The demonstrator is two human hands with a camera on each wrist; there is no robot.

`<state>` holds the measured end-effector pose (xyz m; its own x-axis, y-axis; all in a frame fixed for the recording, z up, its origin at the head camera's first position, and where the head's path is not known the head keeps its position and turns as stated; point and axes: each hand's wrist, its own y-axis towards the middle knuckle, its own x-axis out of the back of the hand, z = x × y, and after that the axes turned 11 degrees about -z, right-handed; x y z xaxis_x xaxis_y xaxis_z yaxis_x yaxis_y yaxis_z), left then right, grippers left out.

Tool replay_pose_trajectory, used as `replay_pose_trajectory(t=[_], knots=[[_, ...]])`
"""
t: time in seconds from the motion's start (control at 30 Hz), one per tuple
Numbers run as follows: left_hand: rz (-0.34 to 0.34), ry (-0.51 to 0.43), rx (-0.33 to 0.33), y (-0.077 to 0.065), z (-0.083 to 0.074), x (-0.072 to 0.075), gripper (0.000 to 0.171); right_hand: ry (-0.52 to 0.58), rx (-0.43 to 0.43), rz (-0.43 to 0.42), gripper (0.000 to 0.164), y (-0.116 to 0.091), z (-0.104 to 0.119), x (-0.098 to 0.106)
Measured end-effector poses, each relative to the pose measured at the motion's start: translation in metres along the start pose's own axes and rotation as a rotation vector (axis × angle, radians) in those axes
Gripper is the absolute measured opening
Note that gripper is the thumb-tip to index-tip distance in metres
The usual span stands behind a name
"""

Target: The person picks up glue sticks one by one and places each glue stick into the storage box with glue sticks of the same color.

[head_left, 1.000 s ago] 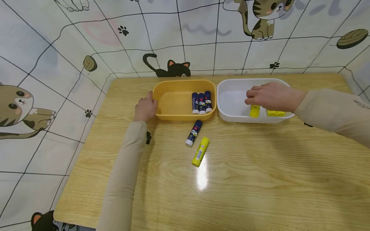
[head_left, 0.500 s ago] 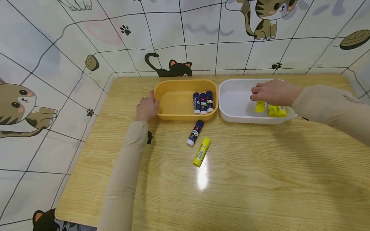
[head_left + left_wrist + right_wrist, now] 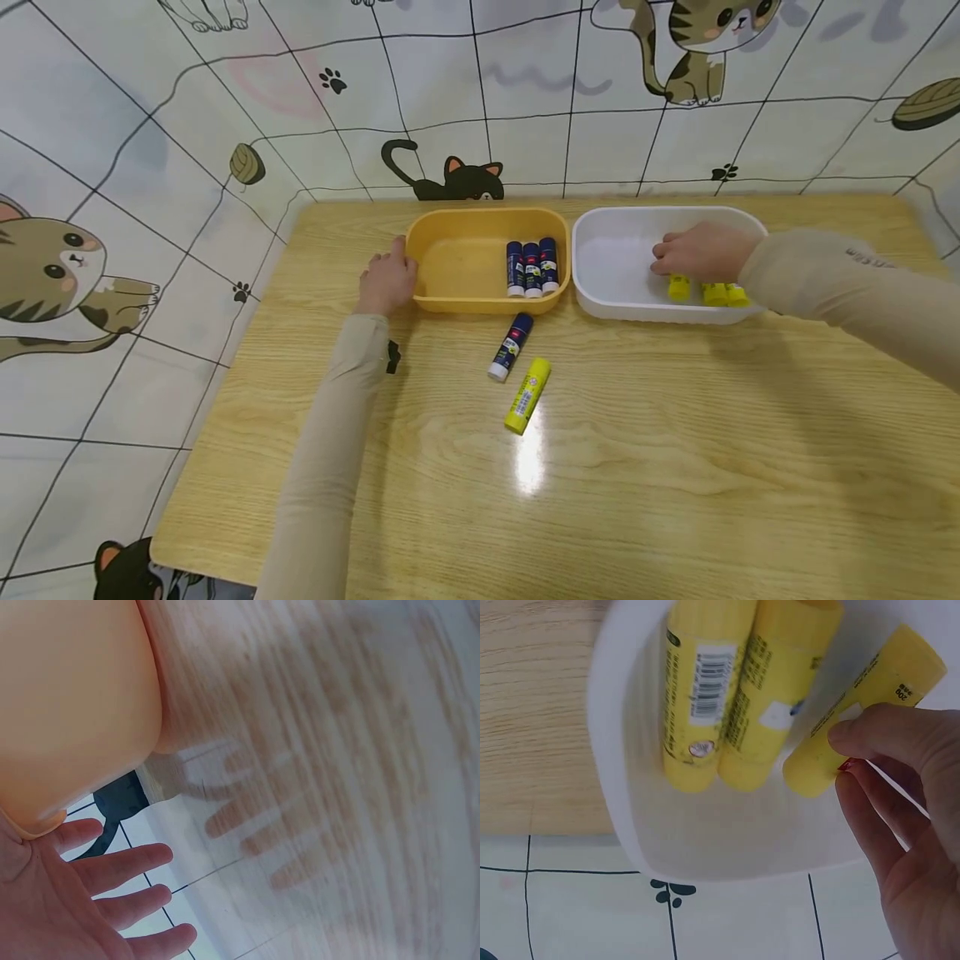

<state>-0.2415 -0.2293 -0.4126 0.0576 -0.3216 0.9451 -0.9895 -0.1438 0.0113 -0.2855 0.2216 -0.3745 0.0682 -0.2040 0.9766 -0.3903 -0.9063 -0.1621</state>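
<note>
In the right wrist view my right hand pinches a yellow glue stick between thumb and fingers, inside the white bin. Beside it lie two more yellow glue sticks, side by side. My left hand touches the left end of the yellow-orange bin, its fingers straight and spread along the outside in the left wrist view. Three dark blue glue sticks with white ends lie against that bin's right side.
On the wooden table, in front of the bins, lie a blue glue stick and a yellow glue stick. The two bins stand side by side near the back wall, which has cat drawings.
My right hand has shifted slightly right and lowered within the white bin with the yellow glue stick, closer to the other two. The left hand stays at the yellow-orange bin; the whole view drifts slightly.
</note>
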Motion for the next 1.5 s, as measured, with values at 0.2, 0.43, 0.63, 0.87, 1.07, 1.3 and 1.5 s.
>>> replay_pose_trajectory(t=[0.2, 0.43, 0.63, 0.87, 1.07, 1.3, 1.5], knots=[[-0.005, 0.001, -0.003, 0.0, -0.001, -0.002, 0.052, 0.019, -0.004, -0.017, 0.024, -0.008, -0.001, -0.012], [0.001, 0.004, 0.005, 0.0, -0.002, -0.001, 0.052, 0.011, 0.026, -0.054, 0.025, -0.013, -0.003, -0.014], [0.007, 0.0, 0.011, 0.0, -0.003, 0.001, 0.052, 0.015, 0.019, -0.061, 0.03, -0.013, -0.003, -0.011], [0.007, -0.003, 0.016, -0.002, -0.003, 0.001, 0.052, -0.028, 0.011, -0.071, 0.033, -0.009, -0.001, 0.004], [-0.002, 0.003, 0.013, -0.001, -0.003, 0.0, 0.052, 0.002, -0.035, -0.11, 0.033, -0.007, 0.005, 0.015], [-0.006, 0.005, 0.011, -0.002, -0.002, 0.0, 0.052, 0.022, -0.05, -0.164, 0.029, -0.007, 0.019, 0.024], [0.001, 0.0, 0.013, -0.002, -0.002, 0.0, 0.052, 0.015, -0.031, -0.248, 0.028, -0.008, 0.029, 0.029]])
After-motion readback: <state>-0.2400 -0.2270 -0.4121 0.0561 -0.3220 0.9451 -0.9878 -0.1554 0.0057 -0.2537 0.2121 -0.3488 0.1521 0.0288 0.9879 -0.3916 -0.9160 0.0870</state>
